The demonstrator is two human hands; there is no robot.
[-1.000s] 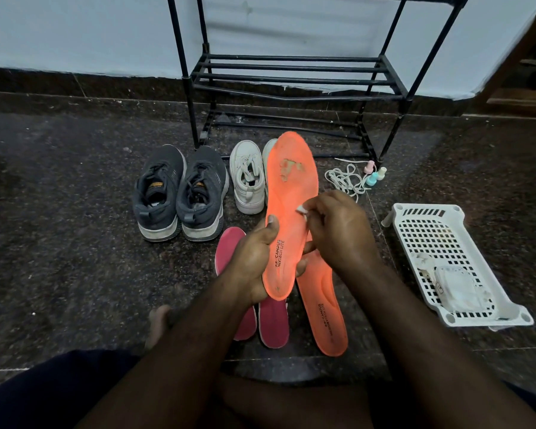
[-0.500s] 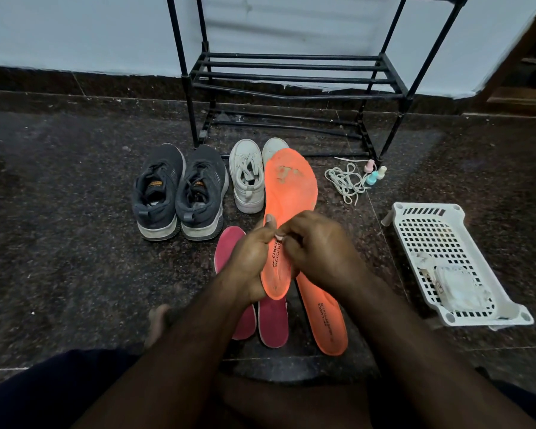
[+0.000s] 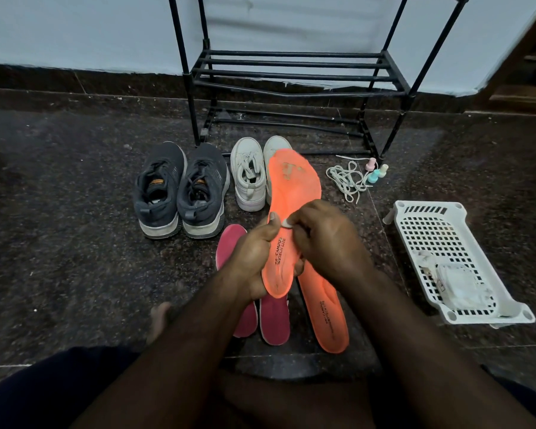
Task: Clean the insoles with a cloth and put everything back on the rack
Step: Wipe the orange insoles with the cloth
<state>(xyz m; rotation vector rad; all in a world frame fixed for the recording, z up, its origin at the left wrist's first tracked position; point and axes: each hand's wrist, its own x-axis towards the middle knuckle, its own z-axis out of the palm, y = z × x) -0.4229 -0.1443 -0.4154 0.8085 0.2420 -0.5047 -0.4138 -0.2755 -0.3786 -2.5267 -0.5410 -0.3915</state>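
From the head camera, the left hand (image 3: pixel 254 258) grips the heel half of an orange insole (image 3: pixel 290 212), thumb laid across its printed top and fingers (image 3: pixel 300 267) curled under the far edge — the insole is lifted off the floor and tilts away, its toe end hanging over the white sneakers (image 3: pixel 249 178). The toe area shows worn, scuffed patches. The right hand (image 3: pixel 325 239) meets it at mid-length, its fingers bunched around a small white cloth (image 3: pixel 287 223), only a scrap of which shows, pressed against the insole just beside the left thumb.

On the dark speckled floor (image 3: pixel 75 243) below the hands lies the second orange insole (image 3: pixel 325 308), top side up, and to its left a pair of pink insoles (image 3: pixel 229 243), partly hidden by the left forearm. Beyond them stand a pair of grey sneakers (image 3: pixel 180 190), heels toward the camera, beside the white pair. The black metal rack (image 3: pixel 291 72) stands against the wall behind the shoes. Near its right front leg lie loose white laces (image 3: pixel 347 181) and small pastel bottles (image 3: pixel 375 173). Well to the right sits a white perforated plastic basket (image 3: pixel 427 227) — something white lies inside it, too indistinct to name.
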